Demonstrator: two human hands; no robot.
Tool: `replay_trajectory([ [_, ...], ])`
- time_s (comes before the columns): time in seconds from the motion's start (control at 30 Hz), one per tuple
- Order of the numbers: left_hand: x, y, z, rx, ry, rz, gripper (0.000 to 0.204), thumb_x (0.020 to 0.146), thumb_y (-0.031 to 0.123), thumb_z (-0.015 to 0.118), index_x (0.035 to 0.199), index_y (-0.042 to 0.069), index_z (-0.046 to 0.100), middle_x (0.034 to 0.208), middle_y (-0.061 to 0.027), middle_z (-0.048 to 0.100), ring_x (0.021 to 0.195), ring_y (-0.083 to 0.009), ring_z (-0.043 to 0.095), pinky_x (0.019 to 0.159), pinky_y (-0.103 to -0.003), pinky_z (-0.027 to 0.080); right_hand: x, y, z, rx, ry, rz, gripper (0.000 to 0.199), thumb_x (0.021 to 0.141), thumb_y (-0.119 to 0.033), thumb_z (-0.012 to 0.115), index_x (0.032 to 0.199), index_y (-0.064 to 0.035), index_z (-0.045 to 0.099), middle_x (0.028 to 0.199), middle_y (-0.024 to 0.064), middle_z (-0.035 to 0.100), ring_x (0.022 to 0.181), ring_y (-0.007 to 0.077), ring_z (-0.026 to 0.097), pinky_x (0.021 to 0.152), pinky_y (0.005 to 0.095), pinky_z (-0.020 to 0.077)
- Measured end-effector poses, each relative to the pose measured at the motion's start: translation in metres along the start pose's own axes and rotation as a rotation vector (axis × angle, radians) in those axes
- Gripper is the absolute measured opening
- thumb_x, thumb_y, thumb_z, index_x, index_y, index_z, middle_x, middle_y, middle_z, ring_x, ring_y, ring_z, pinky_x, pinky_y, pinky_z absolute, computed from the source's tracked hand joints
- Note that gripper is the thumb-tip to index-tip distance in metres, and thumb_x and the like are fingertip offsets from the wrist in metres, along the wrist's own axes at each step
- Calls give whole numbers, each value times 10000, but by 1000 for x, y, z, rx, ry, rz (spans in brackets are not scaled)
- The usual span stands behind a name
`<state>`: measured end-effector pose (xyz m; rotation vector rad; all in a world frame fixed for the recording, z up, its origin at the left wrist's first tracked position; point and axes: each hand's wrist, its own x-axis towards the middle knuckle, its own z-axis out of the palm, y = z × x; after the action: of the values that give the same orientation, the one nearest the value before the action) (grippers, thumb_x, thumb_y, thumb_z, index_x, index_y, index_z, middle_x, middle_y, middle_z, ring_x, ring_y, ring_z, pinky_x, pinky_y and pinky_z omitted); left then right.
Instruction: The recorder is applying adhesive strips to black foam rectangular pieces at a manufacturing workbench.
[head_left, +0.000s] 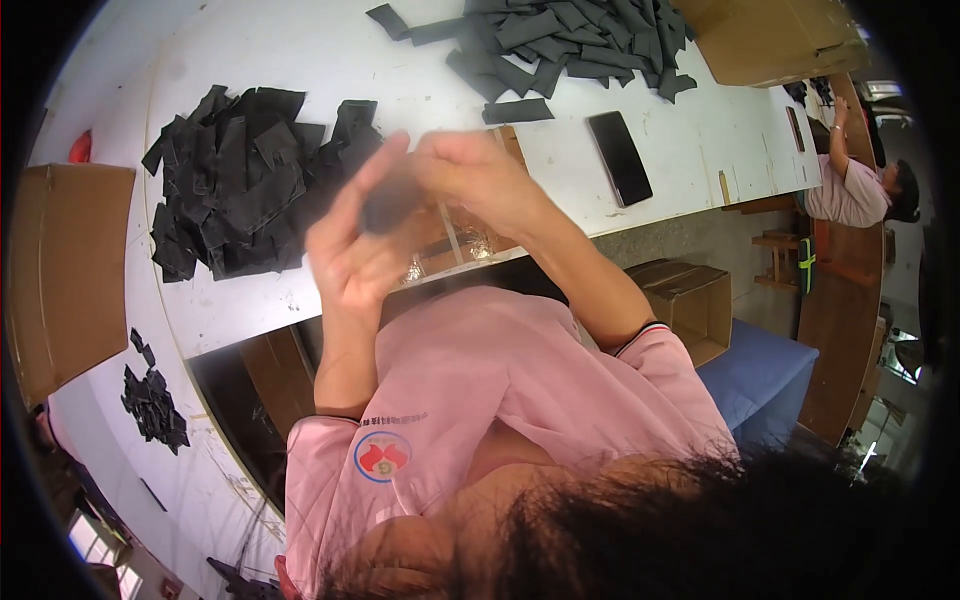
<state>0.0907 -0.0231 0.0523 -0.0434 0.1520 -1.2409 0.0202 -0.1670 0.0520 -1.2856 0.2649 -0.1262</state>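
Note:
A small black fabric piece, blurred by motion, is held up between my two hands above the table's near edge. My left hand grips its left side, index finger stretched up along it. At its upper right, my right hand is closed, fingertips pinched together on the piece. Just left of my hands lies a heap of flat black fabric pieces. A second heap of dark grey folded strips is at the far side, with one loose strip in front of it.
Right of my hands a black phone lies on the white table. Cardboard boxes stand at far right, at left and below the table. A smaller black heap lies lower left. Another person works at right.

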Motion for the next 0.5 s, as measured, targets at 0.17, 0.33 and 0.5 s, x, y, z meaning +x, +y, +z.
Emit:
replay_trajectory([
  [0.17,9,14,-66,-63,76,-56,365,858,37,344,1216,-30,338,754,-117,535,320,-37,321,297,-177,229,9,55,-12,234,-19,106,173,814,-149,528,671,-52,531,573,-28,436,502,31,373,455,177,293],
  [0.33,13,0,-19,-66,-17,35,382,827,-16,353,1208,-41,356,833,-170,576,321,-47,353,281,-178,242,28,47,-19,155,-145,97,202,821,-169,537,660,-50,516,566,-35,424,505,34,371,456,176,293],
  [0.5,3,2,-62,449,118,123,352,785,-53,459,1135,-38,426,898,-103,572,342,-27,315,304,-153,252,27,75,-30,96,-243,68,211,823,-198,550,679,-49,516,567,-45,420,507,38,363,449,175,289],
])
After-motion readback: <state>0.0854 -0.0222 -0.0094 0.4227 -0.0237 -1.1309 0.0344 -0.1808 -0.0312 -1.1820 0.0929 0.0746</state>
